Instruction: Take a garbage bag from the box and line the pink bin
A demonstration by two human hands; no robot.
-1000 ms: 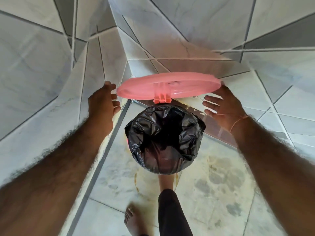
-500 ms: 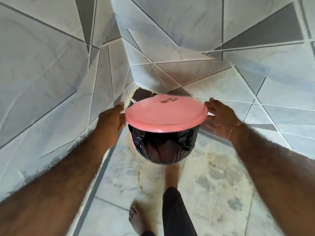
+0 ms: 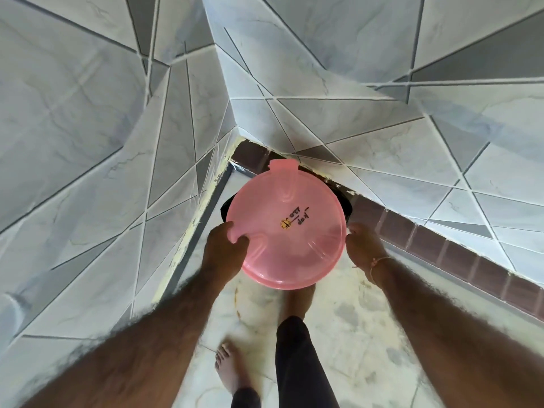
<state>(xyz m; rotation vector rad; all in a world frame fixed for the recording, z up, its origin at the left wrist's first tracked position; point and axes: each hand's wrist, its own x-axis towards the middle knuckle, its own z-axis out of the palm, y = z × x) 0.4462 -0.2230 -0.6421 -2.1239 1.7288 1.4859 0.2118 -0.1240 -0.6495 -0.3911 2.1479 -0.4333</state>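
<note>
In the tiled corner (image 3: 232,134), both hands, left hand (image 3: 225,248) and right hand (image 3: 363,245), flank the pink lid (image 3: 287,225).

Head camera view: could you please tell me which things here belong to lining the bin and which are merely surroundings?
Job:
pink lid, closed over the bin
black garbage bag, edges showing under the lid
left hand, gripping the lid's rim
right hand, at the lid's other side

Surroundings:
tiled walls
stained floor
bare feet
</note>
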